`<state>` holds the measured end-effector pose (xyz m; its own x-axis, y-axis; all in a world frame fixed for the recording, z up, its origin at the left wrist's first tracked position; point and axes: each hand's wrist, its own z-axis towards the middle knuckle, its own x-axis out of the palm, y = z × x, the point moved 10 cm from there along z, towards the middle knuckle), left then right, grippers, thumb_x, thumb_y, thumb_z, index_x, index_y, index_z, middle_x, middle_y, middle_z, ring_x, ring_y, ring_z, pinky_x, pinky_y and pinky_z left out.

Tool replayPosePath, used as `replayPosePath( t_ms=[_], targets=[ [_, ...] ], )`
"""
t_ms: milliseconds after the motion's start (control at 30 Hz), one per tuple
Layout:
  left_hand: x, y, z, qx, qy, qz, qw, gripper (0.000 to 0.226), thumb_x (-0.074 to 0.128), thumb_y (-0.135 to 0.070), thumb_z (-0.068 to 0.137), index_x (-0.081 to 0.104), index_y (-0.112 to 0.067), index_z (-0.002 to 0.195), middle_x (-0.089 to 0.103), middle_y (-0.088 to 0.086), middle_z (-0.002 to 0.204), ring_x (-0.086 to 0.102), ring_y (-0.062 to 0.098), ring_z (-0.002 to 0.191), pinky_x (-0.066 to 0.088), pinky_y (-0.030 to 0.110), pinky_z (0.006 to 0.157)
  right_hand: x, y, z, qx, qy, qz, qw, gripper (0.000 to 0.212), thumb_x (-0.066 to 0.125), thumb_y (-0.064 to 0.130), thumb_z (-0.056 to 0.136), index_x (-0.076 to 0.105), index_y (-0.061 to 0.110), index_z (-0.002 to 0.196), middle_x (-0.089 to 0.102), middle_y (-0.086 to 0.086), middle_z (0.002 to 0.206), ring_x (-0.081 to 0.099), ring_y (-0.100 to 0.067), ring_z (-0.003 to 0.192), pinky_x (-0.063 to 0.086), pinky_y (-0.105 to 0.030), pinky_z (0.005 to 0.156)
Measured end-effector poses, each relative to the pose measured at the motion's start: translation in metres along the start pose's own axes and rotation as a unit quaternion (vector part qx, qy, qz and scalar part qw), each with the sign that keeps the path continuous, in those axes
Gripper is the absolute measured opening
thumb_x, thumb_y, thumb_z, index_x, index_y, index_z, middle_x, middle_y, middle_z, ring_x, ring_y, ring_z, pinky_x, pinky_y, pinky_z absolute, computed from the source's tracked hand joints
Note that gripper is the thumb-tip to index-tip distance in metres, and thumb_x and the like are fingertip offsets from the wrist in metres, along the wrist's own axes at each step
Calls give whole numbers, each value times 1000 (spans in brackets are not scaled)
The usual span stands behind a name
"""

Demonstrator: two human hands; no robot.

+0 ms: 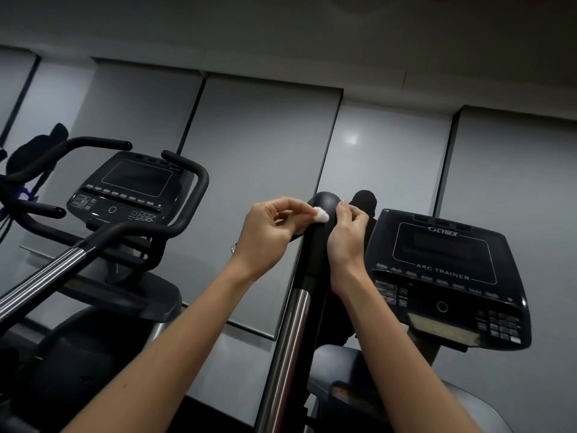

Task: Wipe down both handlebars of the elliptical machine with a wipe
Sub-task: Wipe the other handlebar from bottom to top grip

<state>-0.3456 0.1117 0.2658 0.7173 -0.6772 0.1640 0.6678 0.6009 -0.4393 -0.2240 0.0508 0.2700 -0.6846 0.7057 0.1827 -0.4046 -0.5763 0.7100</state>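
Observation:
A black-gripped handlebar [316, 245] with a chrome lower shaft rises in the centre of the head view. My left hand [269, 233] pinches a small crumpled white wipe [321, 214] against the rounded top of the grip. On the grip's right side my right hand [347, 239] wraps around it, fingers curled. A second black handlebar top [364, 200] shows just behind, partly hidden by my right hand.
The machine's black Cybex Arc Trainer console [446, 276] sits to the right. A neighbouring machine with its own console [131, 185] and curved black bars [187, 195] stands at the left, a chrome-striped bar [46, 276] crossing low left. Grey wall panels lie behind.

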Motion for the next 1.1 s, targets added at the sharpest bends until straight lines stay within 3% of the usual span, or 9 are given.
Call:
replayPosePath(
  t_ms=[200,300,400,600,767,900,1000,1100],
  targets=[
    [-5,7,29,19,-106,77,991,13,74,-12,79,70,-21,70,68,0,88,65,12,81,53,19,69,2,1,-2,6,16,-2,1000,17,34,27,101,35,13,110,43,6,86,43,-3,78,35,-14,64],
    [-5,36,56,-20,-142,92,985,7,73,-15,80,70,-12,75,67,4,88,66,18,83,53,28,77,3,0,0,7,17,6,1000,15,34,25,101,35,13,109,43,6,86,42,0,76,39,-5,58],
    [-15,69,65,-54,-161,204,964,14,69,-16,85,72,-2,84,69,13,95,66,24,90,50,26,81,2,-1,2,1,13,15,1000,14,35,24,101,36,12,107,42,5,83,42,0,74,35,2,51],
    [-32,93,66,-126,-163,265,942,22,65,-17,87,72,-3,71,68,8,76,63,19,78,38,22,66,-1,1,3,-11,5,13,1000,15,35,24,101,37,10,108,41,5,77,41,-1,68,35,1,49],
    [-14,91,67,-175,-152,99,968,10,69,-16,84,72,-8,80,72,11,85,68,23,81,56,34,80,-1,1,1,-11,0,14,1000,15,36,24,101,37,10,107,43,6,83,43,0,74,35,2,52],
    [-3,78,53,-173,-112,-72,976,9,70,-16,84,69,-7,83,68,8,72,63,18,62,54,29,61,-1,0,1,-10,0,24,1000,14,36,22,101,37,10,108,44,6,85,44,1,76,35,3,53],
    [0,52,37,-127,-68,-100,985,6,67,-12,85,70,-7,84,70,5,73,65,13,60,52,25,59,0,2,0,-13,0,28,1000,13,36,22,101,37,10,107,44,6,87,44,1,77,36,2,54],
    [-3,27,9,-79,-14,-75,994,10,64,-5,83,70,-11,78,74,-2,76,69,8,71,54,17,65,-1,3,0,-17,-5,25,1000,13,36,22,101,37,11,107,43,6,86,43,0,77,37,0,58]
  ],
)
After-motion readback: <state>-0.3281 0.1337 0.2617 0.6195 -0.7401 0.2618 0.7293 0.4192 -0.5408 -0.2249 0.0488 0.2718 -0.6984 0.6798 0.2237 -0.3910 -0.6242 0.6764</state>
